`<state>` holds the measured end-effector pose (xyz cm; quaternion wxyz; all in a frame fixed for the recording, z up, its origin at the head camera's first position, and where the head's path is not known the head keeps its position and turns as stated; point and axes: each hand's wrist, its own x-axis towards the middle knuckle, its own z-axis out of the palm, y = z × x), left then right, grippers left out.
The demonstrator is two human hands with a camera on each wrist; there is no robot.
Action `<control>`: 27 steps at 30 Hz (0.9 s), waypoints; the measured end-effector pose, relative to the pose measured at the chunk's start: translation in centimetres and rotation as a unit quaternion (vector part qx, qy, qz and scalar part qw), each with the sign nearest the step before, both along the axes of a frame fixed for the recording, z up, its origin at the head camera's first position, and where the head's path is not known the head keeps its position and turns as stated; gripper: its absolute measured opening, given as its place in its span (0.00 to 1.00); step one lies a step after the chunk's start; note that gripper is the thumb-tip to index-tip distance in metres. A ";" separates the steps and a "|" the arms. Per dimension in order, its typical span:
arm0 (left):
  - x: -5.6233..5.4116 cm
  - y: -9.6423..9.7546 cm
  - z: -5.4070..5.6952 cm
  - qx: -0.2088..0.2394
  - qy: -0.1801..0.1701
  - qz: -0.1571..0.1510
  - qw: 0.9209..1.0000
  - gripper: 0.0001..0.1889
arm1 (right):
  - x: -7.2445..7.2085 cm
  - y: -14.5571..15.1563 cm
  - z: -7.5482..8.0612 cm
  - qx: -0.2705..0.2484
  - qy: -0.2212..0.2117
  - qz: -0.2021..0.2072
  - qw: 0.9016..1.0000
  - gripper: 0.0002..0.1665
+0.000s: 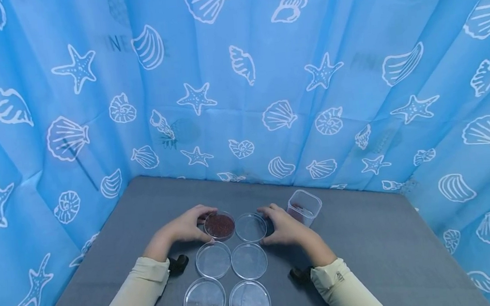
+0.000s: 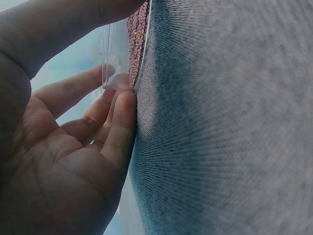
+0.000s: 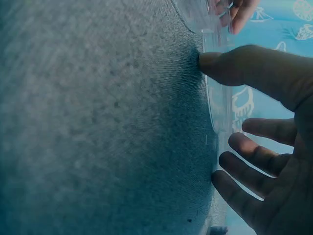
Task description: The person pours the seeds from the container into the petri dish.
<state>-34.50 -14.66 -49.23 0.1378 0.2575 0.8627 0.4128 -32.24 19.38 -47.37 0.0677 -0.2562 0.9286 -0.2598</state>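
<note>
My left hand point(image 1: 190, 225) grips a clear petri dish of reddish-brown granules point(image 1: 219, 225) by its sides. In the left wrist view, that hand's thumb and fingers point(image 2: 126, 105) reach the dish's wall, and the granules point(image 2: 138, 46) lie in a layer. To its right is a clear petri dish point(image 1: 250, 227) with no granules visible. My right hand point(image 1: 284, 226) spans this dish's right side. In the right wrist view, its thumb point(image 3: 222, 66) touches by the dish's edge point(image 3: 218, 105), while the other fingers are spread loosely beside it.
Nearer to me stand more clear petri dishes in two columns, including one dish point(image 1: 213, 260) and another point(image 1: 248, 261). A clear square tub point(image 1: 304, 206) with reddish contents sits behind my right hand on the grey tabletop point(image 1: 357, 240). A blue shell-patterned curtain point(image 1: 221, 126) surrounds the table.
</note>
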 end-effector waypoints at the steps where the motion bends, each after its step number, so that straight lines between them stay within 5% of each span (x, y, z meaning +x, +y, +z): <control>1: 0.0 0.0 0.0 0.002 -0.001 0.000 1.000 0.46 | -0.1 0.0 -0.1 0.005 -0.003 0.001 1.000 0.52; 27: -0.2 0.0 -0.6 0.001 0.004 0.004 1.000 0.47 | -0.8 0.1 -0.1 0.036 -0.012 0.016 0.999 0.54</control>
